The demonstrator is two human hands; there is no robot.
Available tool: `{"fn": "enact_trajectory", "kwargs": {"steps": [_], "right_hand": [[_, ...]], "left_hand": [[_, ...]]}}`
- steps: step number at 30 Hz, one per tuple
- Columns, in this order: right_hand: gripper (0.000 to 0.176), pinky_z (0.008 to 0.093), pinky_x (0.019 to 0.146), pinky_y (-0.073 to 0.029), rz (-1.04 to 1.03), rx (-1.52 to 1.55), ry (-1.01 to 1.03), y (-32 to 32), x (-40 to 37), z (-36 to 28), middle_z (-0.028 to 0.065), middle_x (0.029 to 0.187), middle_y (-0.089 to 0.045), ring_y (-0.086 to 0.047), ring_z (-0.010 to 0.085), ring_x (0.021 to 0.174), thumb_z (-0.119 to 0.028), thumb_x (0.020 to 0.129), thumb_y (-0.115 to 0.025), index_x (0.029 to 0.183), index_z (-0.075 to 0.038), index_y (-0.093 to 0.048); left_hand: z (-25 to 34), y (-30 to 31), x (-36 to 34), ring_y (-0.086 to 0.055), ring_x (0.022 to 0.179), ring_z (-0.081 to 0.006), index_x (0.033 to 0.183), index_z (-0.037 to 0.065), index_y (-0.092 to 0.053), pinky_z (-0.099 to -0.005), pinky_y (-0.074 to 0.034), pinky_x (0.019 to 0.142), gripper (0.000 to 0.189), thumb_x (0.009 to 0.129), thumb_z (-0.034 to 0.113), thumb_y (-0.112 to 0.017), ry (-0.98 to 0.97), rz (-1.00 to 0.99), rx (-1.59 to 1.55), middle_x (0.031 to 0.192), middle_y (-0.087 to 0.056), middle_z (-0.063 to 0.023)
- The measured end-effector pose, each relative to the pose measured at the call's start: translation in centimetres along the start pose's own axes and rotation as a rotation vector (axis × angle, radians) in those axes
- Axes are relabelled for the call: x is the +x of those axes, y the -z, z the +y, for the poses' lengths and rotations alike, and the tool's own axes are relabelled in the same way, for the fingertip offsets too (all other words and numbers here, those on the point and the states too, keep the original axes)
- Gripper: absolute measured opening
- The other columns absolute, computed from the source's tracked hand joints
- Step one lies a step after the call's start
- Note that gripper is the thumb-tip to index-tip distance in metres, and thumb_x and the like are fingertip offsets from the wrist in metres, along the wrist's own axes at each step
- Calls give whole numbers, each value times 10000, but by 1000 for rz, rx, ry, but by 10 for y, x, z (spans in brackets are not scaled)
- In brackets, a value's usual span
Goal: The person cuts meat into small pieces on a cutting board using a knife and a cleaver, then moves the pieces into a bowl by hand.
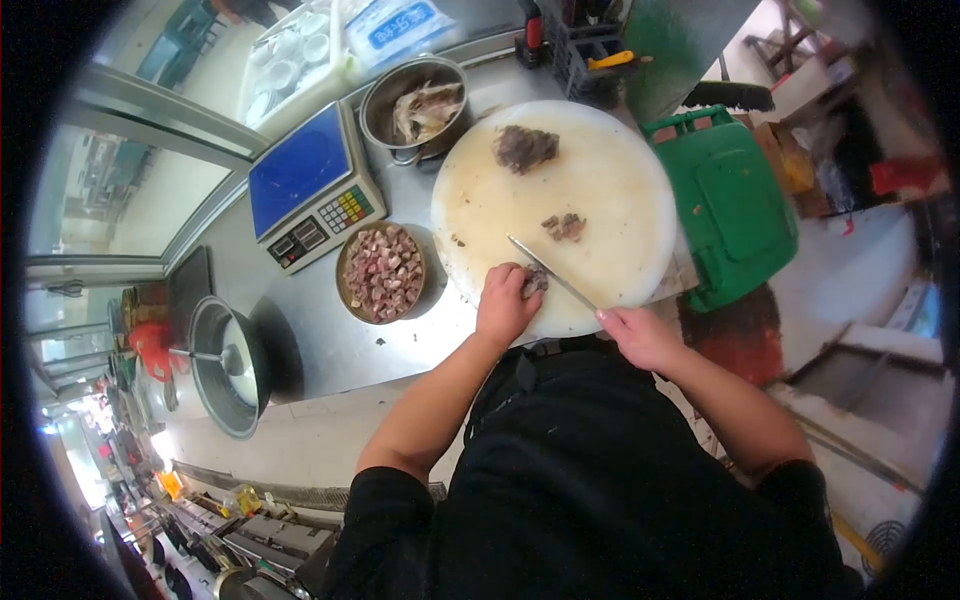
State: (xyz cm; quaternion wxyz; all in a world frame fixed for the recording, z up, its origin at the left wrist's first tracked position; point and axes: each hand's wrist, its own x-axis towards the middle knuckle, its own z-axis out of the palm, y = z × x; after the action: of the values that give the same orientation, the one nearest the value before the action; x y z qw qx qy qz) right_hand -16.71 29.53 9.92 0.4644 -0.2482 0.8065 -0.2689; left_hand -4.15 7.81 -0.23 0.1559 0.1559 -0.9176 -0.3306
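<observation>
My right hand is closed around the handle of a knife, whose blade slants up and left over a round white cutting board. Close to the blade, my left hand curls its fingers over a piece of dark cooked meat near the board's front edge. A small heap of cut meat lies beyond the blade. Farther back sits a large brown chunk of meat. To the left, a round bowl is full of diced meat.
A digital scale stands left of the board, with a metal pot behind it. A basin with a ladle is at the far left. A green lidded bin adjoins the board's right side. Tools stand at the back.
</observation>
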Motion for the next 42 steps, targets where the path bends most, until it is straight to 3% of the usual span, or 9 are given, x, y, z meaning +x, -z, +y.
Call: {"fn": "enact_trajectory", "kwargs": {"steps": [8,10,13,16,23,25,32,34,42], "right_hand": [[492,455,855,-517,45,2,55,9,-17,-14,253,988,-695,-678,410,956,-448,1019,-482,1131,-13,-685],[487,459,843,-521,9,-93,51,13,-20,-16,252,981,-695,-676,414,952,-447,1017,-485,1117,-17,-688],[493,462,841,-519,14,-110,52,17,-20,-17,257,991,-692,-672,419,955,-447,1019,-481,1101,-7,-686],[511,472,854,-515,-64,-142,41,29,-17,-29,260,1003,-691,-663,434,965,-451,1022,-464,1097,5,-681],[548,491,888,-505,-77,-307,27,12,26,-32,277,1011,-683,-650,452,982,-463,1031,-415,1097,12,-680],[554,482,881,-508,-47,-208,178,8,38,-30,281,1004,-682,-653,448,977,-467,1032,-410,1094,11,-684],[545,465,865,-511,-63,-164,86,24,0,-42,289,995,-679,-657,446,964,-459,1033,-425,1100,16,-684],[479,443,848,-506,-113,-234,51,25,-7,-39,232,983,-691,-659,411,950,-421,1033,-441,1096,-13,-684],[590,476,861,-507,-82,-285,110,2,40,-32,274,971,-685,-652,445,970,-484,1035,-386,1030,24,-685]], "left_hand": [[25,-15,7,-547,954,-354,887,26,-584,-439,-485,842,291,730,158,-791,288,48,-66,1002,-582,-156],[21,-11,2,-554,974,-364,923,20,-604,-443,-487,857,295,737,156,-789,132,120,54,1026,-586,-163],[10,-12,-4,-563,997,-373,984,15,-623,-444,-487,879,316,746,147,-783,-38,78,-25,1039,-592,-166],[6,-13,-6,-569,1017,-376,1032,10,-630,-442,-489,894,340,751,132,-777,-76,73,-35,1046,-599,-168],[2,-16,-7,-575,1019,-372,1049,9,-633,-439,-491,902,345,756,123,-773,-75,97,-56,1055,-611,-167],[6,-13,-6,-581,1013,-366,1034,14,-635,-432,-493,895,328,756,118,-774,-111,138,-52,1032,-616,-158],[5,-15,-10,-590,990,-352,972,20,-646,-426,-498,863,280,747,114,-785,-147,194,-76,991,-627,-137],[4,-14,-11,-591,977,-347,942,30,-657,-420,-503,854,259,737,114,-791,-107,108,-3,971,-631,-127],[5,-13,-7,-601,959,-334,946,33,-666,-411,-512,850,249,744,106,-791,-133,171,-34,962,-641,-115]]}}
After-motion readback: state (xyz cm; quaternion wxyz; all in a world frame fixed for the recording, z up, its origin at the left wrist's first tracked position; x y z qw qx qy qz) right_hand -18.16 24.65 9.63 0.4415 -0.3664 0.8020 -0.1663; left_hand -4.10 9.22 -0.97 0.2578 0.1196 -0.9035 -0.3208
